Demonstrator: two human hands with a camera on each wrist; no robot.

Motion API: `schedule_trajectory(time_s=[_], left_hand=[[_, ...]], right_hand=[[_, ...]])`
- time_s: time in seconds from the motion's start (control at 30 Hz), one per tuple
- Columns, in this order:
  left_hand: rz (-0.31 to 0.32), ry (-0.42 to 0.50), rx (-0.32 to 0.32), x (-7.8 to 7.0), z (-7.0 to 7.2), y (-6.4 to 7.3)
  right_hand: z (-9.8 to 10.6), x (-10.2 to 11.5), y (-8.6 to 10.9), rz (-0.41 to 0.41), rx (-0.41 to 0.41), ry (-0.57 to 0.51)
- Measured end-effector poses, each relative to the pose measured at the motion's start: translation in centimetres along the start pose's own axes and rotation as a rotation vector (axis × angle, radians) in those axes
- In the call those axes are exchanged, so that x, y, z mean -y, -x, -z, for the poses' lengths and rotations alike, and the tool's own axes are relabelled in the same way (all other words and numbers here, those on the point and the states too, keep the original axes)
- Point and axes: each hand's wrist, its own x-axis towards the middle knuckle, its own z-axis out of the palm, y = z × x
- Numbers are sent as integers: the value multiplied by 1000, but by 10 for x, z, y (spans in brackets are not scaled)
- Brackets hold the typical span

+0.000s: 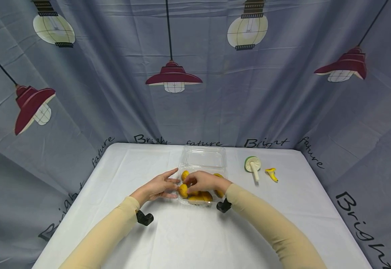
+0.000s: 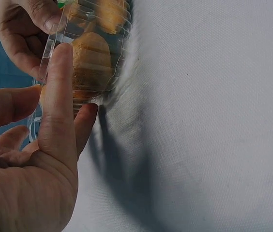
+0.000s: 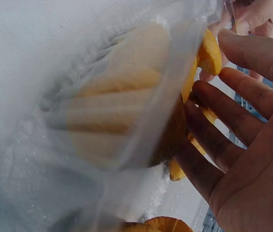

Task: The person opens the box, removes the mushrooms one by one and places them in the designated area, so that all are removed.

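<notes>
Several yellow pieces [image 1: 201, 197], some behind right fingers [image 1: 192, 178]

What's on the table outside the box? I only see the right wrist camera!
Observer: From the head view, a mushroom with a green cap stands out on the table, to the right of the box.
Operator: Ooh! Is it all alone out there?
Observer: No, a small yellow thing lies just to the right of it, not touching it.
</notes>
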Motion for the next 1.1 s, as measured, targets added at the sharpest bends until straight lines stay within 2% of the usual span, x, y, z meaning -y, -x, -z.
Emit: schedule_trajectory(time_s=[0.83, 1.1], left_hand=[[2, -15, -2, -1, -1, 0], [-6, -13, 11, 0, -1, 1]], right_hand=[[-9, 4, -6, -19, -21, 92], [-11, 6, -7, -8, -27, 177]])
